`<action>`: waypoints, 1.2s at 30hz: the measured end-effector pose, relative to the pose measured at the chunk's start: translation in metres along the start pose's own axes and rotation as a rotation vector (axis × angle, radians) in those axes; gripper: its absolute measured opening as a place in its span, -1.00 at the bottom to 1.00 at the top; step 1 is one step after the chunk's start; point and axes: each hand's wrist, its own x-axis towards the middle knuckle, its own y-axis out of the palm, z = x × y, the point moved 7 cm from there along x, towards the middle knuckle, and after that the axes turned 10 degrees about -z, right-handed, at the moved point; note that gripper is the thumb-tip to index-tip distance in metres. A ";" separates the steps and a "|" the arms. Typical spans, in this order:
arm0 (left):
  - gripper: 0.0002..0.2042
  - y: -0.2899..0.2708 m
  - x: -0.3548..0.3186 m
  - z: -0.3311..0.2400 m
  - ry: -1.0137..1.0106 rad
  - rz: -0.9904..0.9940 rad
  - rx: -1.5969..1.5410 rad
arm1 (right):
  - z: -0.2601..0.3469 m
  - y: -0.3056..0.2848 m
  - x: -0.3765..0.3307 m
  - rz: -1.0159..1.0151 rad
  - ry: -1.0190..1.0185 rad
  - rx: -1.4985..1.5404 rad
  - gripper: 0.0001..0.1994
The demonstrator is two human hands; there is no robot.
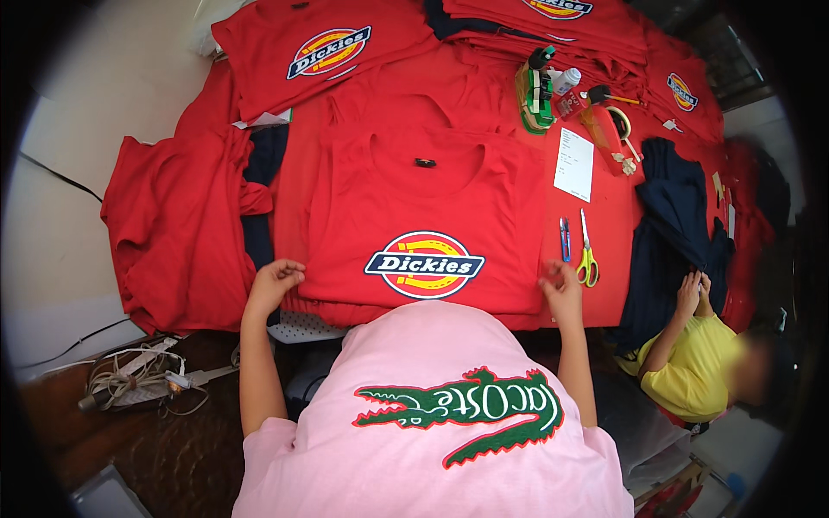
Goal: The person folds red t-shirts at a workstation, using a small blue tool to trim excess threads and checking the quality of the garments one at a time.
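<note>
folded shirt (423,205): red | emblem (424,264): navy, white, yellow, red | scissors (588,269): yellow-handled | paper slip (573,165): white | wearer's top (432,337): pink, green red-edged reptile (492,445)

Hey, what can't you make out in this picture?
All in the head view:
White sheet: text too small to read.
Red shirts behind: lower fronts covered by the front red shirt.
Left hand and right hand: fingertip contact with that shirt too small to tell.
Far red stack: cut off by the top edge.

The red tabletop (610,289) bears printed red T-shirts (423,198), a white paper slip (573,166), yellow-handled scissors (587,263), a slim blue tool (565,239) and navy fabric (673,186).
</note>
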 end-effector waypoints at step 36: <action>-0.33 0.148 0.181 -0.194 0.807 -0.419 0.993 | 0.140 0.169 0.137 -0.020 -0.674 -0.690 -0.14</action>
